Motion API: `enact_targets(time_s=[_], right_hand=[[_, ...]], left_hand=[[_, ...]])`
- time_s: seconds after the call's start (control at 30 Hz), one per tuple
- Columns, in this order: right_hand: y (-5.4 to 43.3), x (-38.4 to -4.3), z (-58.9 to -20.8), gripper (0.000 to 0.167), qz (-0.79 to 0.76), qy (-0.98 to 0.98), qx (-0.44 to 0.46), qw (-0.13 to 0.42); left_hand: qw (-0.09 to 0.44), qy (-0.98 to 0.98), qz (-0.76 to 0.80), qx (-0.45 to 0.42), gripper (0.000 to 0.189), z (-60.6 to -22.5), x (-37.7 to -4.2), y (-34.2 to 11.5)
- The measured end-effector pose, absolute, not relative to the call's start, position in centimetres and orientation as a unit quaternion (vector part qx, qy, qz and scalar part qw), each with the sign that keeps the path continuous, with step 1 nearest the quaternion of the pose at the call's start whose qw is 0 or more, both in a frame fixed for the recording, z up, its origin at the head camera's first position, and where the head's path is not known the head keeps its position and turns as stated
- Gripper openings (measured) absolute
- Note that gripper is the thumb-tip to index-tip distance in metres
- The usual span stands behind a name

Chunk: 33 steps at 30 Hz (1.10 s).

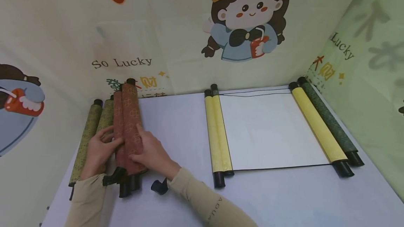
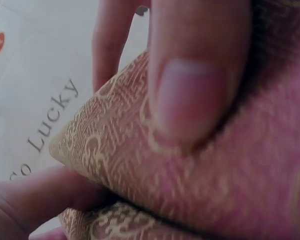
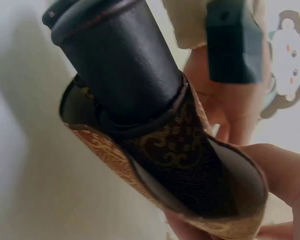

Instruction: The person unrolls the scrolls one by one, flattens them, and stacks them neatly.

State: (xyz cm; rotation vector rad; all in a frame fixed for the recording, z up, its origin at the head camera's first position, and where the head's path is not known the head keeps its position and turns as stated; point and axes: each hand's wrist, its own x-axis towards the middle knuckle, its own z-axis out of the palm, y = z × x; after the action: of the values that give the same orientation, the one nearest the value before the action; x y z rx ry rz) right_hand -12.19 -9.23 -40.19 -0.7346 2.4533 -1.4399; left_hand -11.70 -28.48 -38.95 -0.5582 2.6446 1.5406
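A red patterned scroll (image 1: 132,122), partly rolled from both sides, stands at the left of the table between my hands. My left hand (image 1: 100,150) holds its left side; in the left wrist view the thumb (image 2: 192,100) presses on the gold-patterned cloth (image 2: 115,145), with another finger at its edge. My right hand (image 1: 154,151) grips the right roll, thumb near the lower end, some fingers hidden. In the right wrist view the scroll's black rod end (image 3: 120,55) sticks out of loosely wound cloth (image 3: 175,160).
A green-gold scroll (image 1: 82,143) lies left of my left hand. An opened scroll with yellow borders (image 1: 217,132) and a white sheet (image 1: 271,129) lies to the right, a dark green roll (image 1: 329,118) along its right edge. Printed cloth (image 1: 176,38) hangs behind the white table (image 1: 176,125).
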Motion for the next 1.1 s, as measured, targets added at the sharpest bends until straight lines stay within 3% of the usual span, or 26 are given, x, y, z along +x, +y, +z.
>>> enact_targets(time_s=[0.23, 0.73, 1.1], right_hand=[[-7.0, -12.1, -39.0, 0.094, -0.515, 0.817, -0.239, 0.103], [-4.0, -11.2, -39.2, 0.097, -0.52, 0.816, -0.238, 0.082], [-1.0, -11.1, -40.1, 0.11, -0.529, 0.812, -0.228, 0.087]], left_hand=[[0.039, 0.827, 0.544, -0.135, 0.084, -37.7, -11.7, -27.2], [0.096, 0.841, 0.515, -0.137, 0.093, -37.7, -11.8, -23.8], [0.082, 0.827, 0.541, -0.128, 0.102, -38.8, -12.1, -20.2]])
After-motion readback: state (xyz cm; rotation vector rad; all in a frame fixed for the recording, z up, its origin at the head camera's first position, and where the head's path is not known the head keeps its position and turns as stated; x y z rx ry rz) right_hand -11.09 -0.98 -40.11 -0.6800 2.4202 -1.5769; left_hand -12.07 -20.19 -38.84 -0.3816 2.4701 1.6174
